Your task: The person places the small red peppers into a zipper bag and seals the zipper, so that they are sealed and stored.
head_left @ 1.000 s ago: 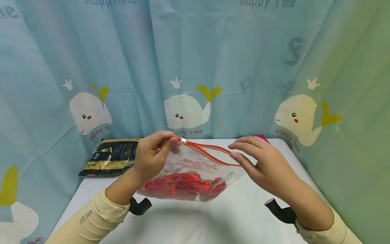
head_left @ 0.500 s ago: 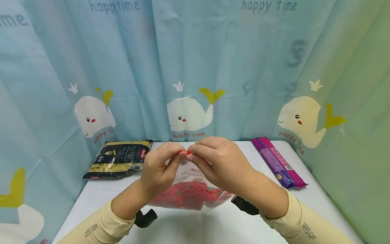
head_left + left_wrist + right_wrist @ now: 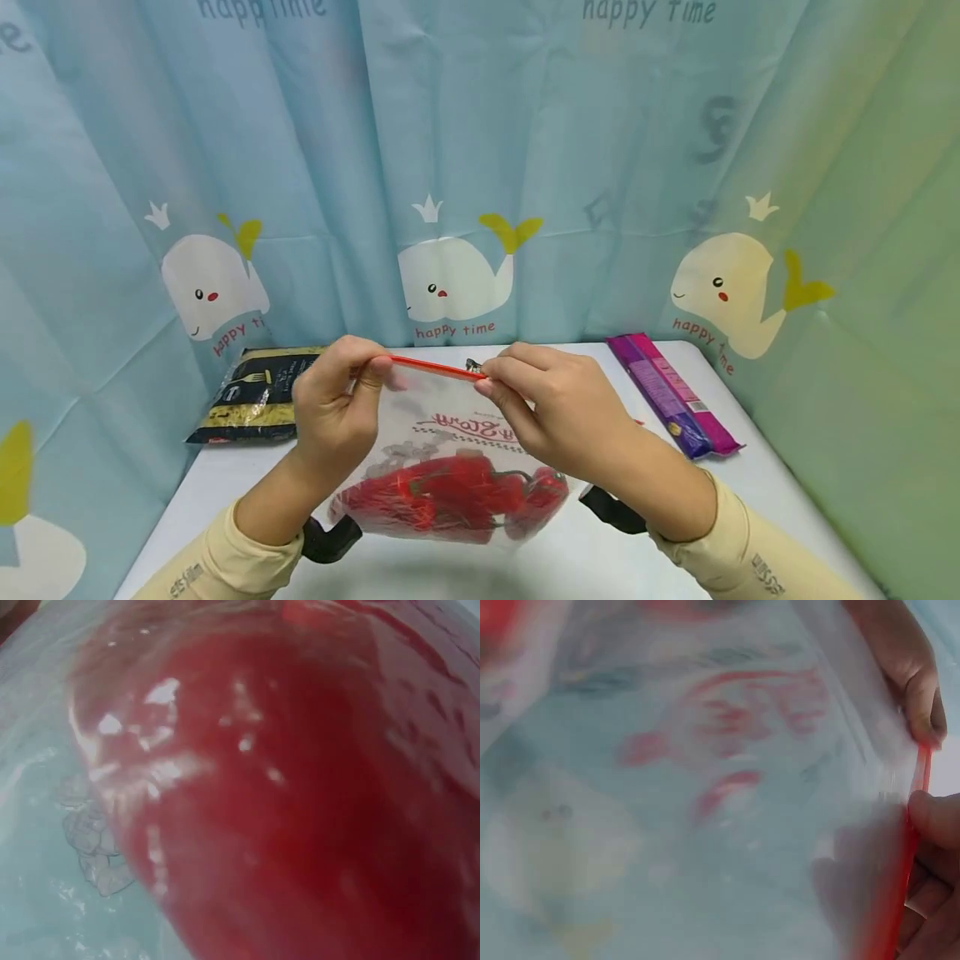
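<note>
A clear zip bag (image 3: 397,425) with a red closure strip (image 3: 435,367) hangs between my two hands. Several red peppers (image 3: 457,492) lie along its bottom, seen through the plastic; one fills most of the left wrist view (image 3: 285,795). My left hand (image 3: 333,408) pinches the strip at its left end between thumb and forefinger. Farther right along the strip, my right hand (image 3: 558,404) pinches it with thumb and fingers. Both hands also show on the red edge in the right wrist view, the right hand (image 3: 937,825) lower. The white slider cannot be seen.
A black and yellow pasta pack (image 3: 258,396) lies at the table's back left, partly behind my left hand. A pink and purple packet (image 3: 671,396) lies at the back right. A patterned curtain (image 3: 465,150) surrounds the white table (image 3: 420,575).
My right hand moved left to meet the left hand on the strip, then back right along it. The strip's open gap now looks closed between the hands. The pink packet came into view.
</note>
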A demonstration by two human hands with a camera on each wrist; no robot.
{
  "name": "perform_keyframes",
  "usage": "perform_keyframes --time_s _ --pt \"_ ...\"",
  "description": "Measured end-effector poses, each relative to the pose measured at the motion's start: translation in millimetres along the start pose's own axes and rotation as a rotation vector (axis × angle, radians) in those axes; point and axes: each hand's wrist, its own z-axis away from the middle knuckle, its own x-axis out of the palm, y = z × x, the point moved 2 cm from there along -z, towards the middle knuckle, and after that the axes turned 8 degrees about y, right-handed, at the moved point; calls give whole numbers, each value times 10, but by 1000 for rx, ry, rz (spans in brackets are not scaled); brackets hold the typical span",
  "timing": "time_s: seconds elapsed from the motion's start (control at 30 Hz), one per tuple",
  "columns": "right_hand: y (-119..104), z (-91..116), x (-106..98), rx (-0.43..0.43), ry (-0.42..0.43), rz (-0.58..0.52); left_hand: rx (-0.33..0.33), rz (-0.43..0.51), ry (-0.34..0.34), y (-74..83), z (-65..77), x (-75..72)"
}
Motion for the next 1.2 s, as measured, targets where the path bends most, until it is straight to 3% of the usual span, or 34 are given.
perform_keyframes --time_s 0.3,0.67,0.97,1.07,1.2 --pt "189 262 -205 72 13 58 -101 -63 134 -108 -81 -289" --pt "328 575 -432 182 -33 47 -128 -37 204 -182 -34 -326" --pt "396 819 -583 257 -76 63 -146 -19 157 -189 27 -216" --pt "438 883 -625 261 -113 79 -129 -22 107 -198 58 -123" --pt "483 814 -635 263 -216 124 -48 -49 -4 -183 73 44"
